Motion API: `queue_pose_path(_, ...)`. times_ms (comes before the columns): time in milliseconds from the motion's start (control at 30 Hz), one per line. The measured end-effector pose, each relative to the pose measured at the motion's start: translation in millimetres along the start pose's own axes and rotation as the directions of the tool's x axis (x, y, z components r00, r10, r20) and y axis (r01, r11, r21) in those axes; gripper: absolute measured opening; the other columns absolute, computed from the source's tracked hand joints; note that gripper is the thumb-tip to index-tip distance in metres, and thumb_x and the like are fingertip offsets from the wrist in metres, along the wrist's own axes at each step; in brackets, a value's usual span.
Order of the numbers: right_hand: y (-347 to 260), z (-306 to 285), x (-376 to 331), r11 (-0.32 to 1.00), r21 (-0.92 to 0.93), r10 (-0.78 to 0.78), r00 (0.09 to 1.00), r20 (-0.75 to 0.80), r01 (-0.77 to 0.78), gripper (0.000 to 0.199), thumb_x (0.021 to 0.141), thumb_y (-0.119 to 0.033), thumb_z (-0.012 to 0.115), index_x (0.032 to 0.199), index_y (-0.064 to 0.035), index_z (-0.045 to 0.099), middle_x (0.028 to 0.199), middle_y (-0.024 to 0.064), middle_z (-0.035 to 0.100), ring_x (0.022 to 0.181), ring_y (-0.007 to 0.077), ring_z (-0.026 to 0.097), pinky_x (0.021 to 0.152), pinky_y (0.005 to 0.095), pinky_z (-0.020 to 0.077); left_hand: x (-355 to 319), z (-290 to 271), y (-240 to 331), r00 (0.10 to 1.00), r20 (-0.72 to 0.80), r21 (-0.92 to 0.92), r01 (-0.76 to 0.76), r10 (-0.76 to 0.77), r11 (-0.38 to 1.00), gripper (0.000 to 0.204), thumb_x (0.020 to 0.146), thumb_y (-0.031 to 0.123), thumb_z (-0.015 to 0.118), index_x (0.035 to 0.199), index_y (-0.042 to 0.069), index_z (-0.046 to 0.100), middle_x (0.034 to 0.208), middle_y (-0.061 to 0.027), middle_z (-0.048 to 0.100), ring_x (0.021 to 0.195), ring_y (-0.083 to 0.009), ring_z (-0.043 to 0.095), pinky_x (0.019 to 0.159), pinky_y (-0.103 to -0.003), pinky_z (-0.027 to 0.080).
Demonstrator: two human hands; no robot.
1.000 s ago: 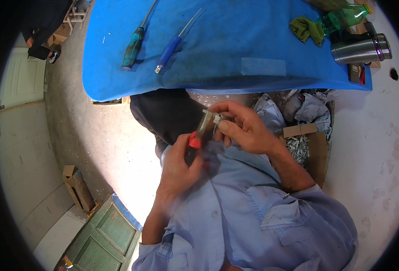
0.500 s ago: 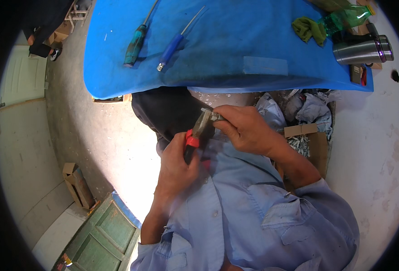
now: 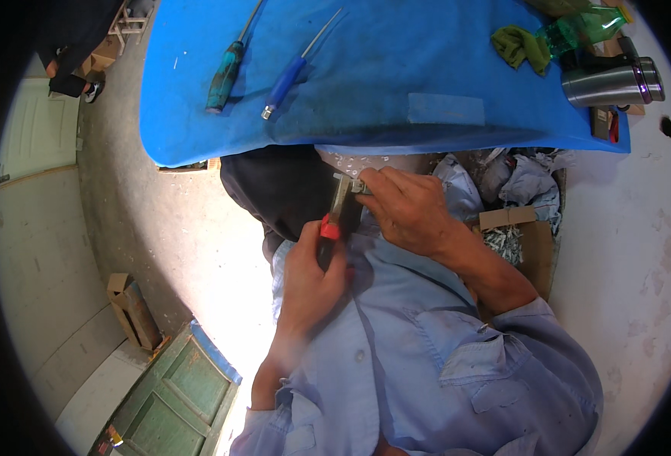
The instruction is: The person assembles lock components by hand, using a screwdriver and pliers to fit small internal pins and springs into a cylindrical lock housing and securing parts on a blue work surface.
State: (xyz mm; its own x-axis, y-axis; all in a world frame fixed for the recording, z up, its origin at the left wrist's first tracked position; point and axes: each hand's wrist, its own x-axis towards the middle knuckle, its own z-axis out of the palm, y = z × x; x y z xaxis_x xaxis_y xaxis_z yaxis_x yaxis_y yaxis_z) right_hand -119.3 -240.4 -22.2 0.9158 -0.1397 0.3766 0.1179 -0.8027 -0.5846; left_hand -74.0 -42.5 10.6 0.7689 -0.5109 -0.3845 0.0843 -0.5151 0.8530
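Over my lap, my left hand [image 3: 310, 277] is closed round the red and black handles of a pair of pliers [image 3: 340, 201]. The metal head of the pliers points up and away from me. A small grey metal part [image 3: 359, 187] sits against the pliers' head, pinched between the thumb and fingers of my right hand [image 3: 410, 211]. Its far side and exact kind are hidden by my fingers. Both hands are just below the near edge of the blue-covered table [image 3: 351, 91].
On the table lie a green-handled screwdriver [image 3: 224, 76] and a blue-handled one [image 3: 284, 88]. A steel flask [image 3: 605, 83], green bottle [image 3: 594, 26] and green cloth [image 3: 519, 50] are at its right. Below stands a cardboard box [image 3: 534, 254] with metal pieces. Someone's dark-clothed leg [image 3: 68, 82] shows far left.
My left hand has shifted slightly right, turning the pliers more upright. My right hand has rolled over a little, and the small metal part stays in its fingers.
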Motion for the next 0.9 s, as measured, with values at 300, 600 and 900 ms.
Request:
queue_pose_path(300,8,8,-2,0.998,-0.018,-0.058,0.997,-0.054,0.057,0.029,0.083,-0.016,0.08,0.104,-0.006,0.064,0.078,0.0066,0.061,0.065,0.0258,0.065,0.055,0.0374,0.0495,-4,3,-4,0.979,0.12,-0.168,0.185,-0.166,0.968,0.013,0.098,0.007,0.06,0.111,0.003,0.06,0.081,-0.0019,0.058,0.07,-0.0111,0.056,0.065,-0.027,0.046)
queue_pose_path(600,18,16,-3,0.99,0.051,-0.121,0.982,-0.142,0.13,0.032,0.079,-0.011,0.08,0.106,-0.0042,0.063,0.08,0.0088,0.062,0.067,0.0274,0.065,0.057,0.0376,0.0511,-9,4,2,0.909,0.307,-0.491,0.406,-0.283,0.771,0.021,0.1,0.017,0.062,0.115,0.002,0.059,0.08,-0.003,0.059,0.067,-0.0114,0.054,0.059,-0.027,0.043)
queue_pose_path(900,19,23,-2,0.98,0.14,-0.117,0.974,-0.194,0.145,0.035,0.078,-0.006,0.08,0.109,-0.0025,0.063,0.083,0.011,0.064,0.07,0.0299,0.066,0.059,0.0392,0.0527,-12,3,0,0.839,0.513,-0.755,0.542,-0.182,0.369,0.023,0.101,0.015,0.064,0.12,0.004,0.056,0.09,-0.0053,0.06,0.073,-0.0128,0.053,0.063,-0.028,0.042)
